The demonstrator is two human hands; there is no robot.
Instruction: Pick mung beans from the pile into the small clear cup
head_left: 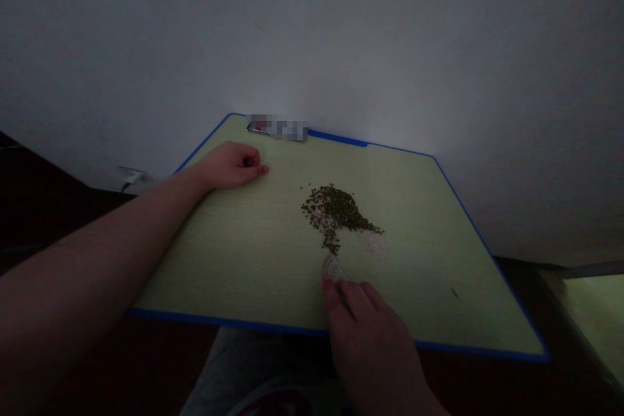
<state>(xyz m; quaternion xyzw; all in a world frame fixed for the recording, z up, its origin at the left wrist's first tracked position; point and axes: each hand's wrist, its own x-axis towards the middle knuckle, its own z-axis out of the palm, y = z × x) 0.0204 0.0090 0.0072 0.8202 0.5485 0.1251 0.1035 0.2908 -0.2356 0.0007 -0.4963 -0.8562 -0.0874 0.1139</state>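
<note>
My right hand [363,322] is near the front edge of the table, its thumb and fingers pinching a clear plastic protractor [333,266]. The protractor's far edge meets the near tip of a heap of small green beans [338,205], which look like mung beans. Pale grains like rice [374,243] lie at the heap's right, and more are mixed in at its left. My left hand [234,164] rests on the left side of the table, fingers curled and nothing seen in them. Its palm side is partly hidden.
The pale yellow tabletop [419,286] has a blue rim and stands against a grey wall [312,32]. A blurred label [290,130] lies at the back edge. A small dark sliver [454,292] is on the right. Below the front edge show my legs [234,364].
</note>
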